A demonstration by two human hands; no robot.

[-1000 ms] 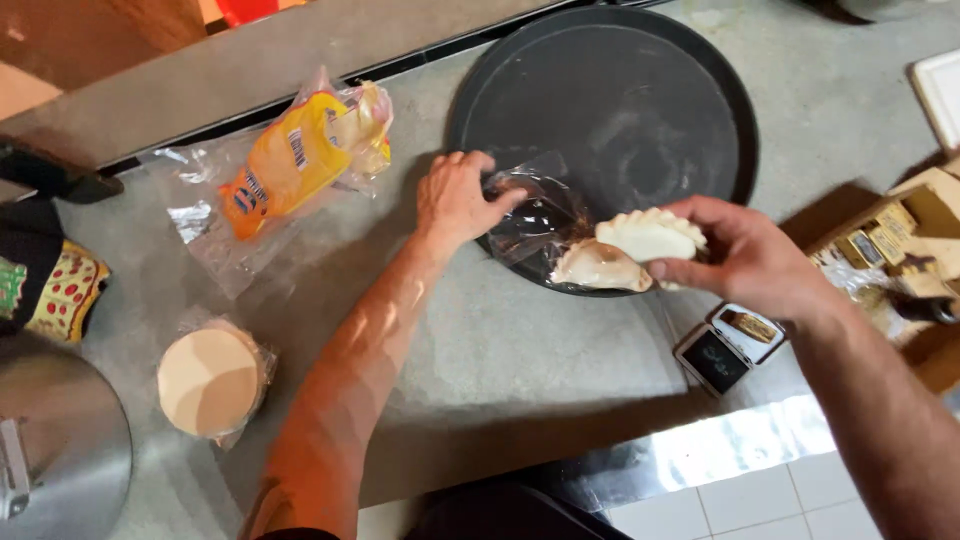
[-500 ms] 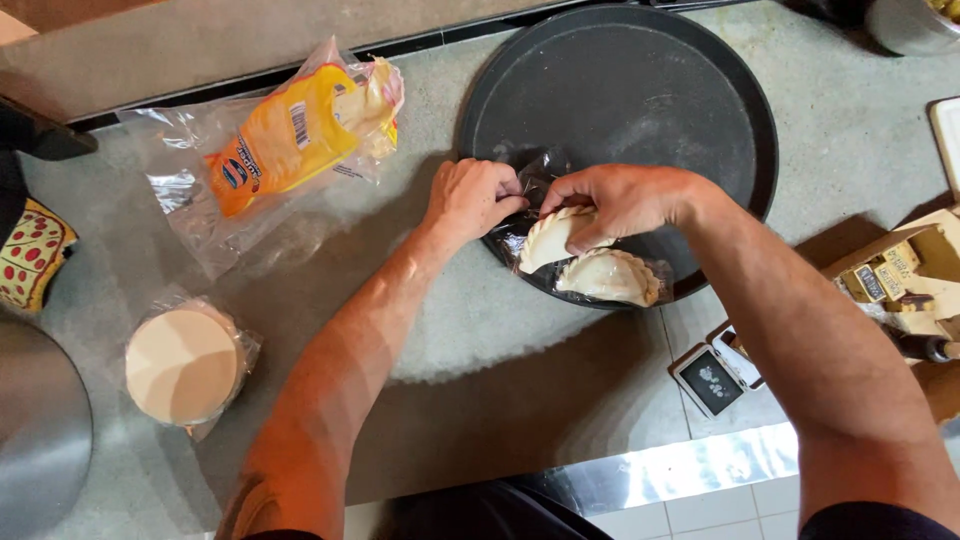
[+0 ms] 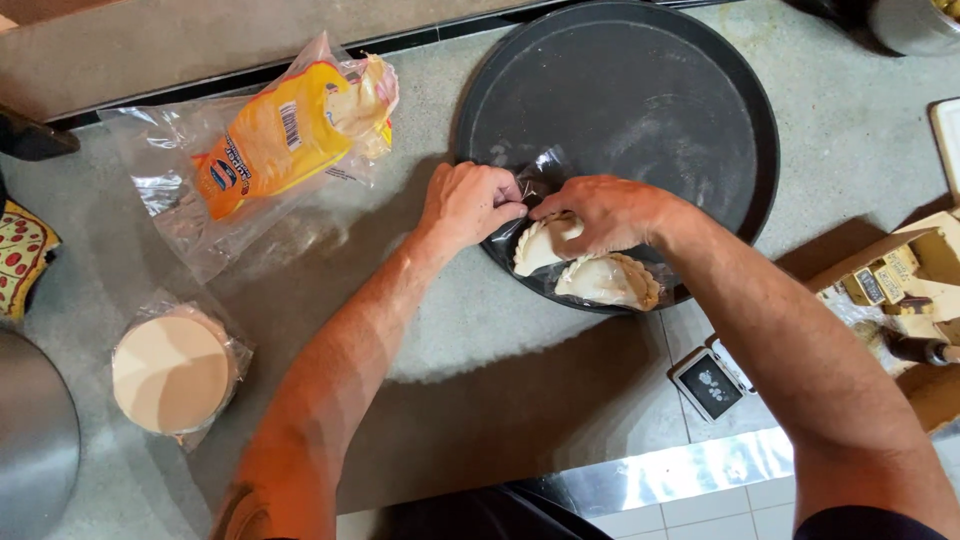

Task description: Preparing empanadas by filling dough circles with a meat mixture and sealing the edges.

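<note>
A round black tray [image 3: 640, 90] lies on the grey counter. At its near edge a clear plastic sheet [image 3: 545, 170] holds two pale folded pastries with crimped edges. My left hand [image 3: 468, 203] pinches the edge of that sheet at the tray's rim. My right hand [image 3: 600, 210] grips one pastry [image 3: 540, 245] and also touches the sheet, fingertips meeting those of my left hand. The second pastry [image 3: 608, 282] lies beside it, just nearer to me.
A yellow and clear plastic bag [image 3: 270, 140] lies to the left of the tray. A wrapped stack of round dough discs [image 3: 172, 372] sits near left. A small digital device [image 3: 708, 383] and a cardboard box [image 3: 900, 280] are on the right. A metal lid [image 3: 30, 450] is at far left.
My right hand carried a pastry from the right and set it down on the plastic sheet beside the other one. Both hands have closed in together over the sheet.
</note>
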